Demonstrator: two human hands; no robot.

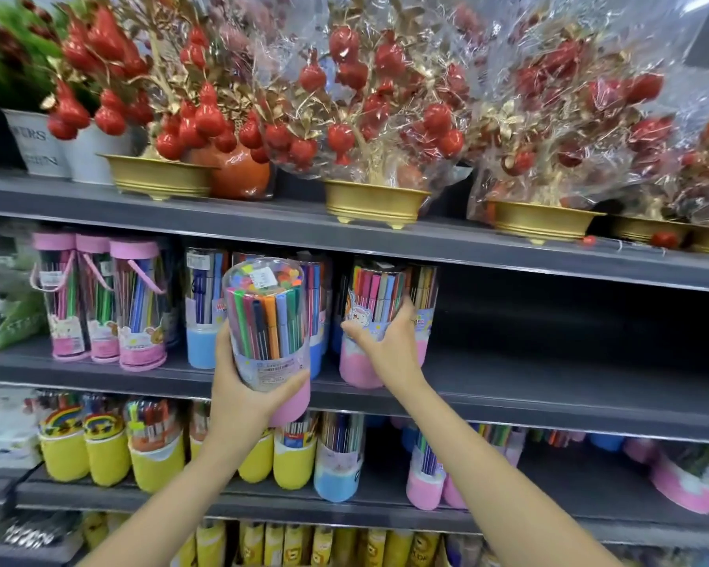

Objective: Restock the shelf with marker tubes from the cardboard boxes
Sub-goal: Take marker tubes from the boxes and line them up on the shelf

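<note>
Marker tube [267, 321] tilted, held off the shelf [529, 392] in front of the middle row; left hand [238, 392] wraps its pink base. Right hand [387, 341] cups a pink tube [379, 317] standing on the shelf; blue tube [201, 308] just left.

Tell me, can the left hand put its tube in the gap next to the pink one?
Probably yes. The left hand holds its tube just before the shelf, and nothing blocks the dark gap right of the pink tube.
</note>
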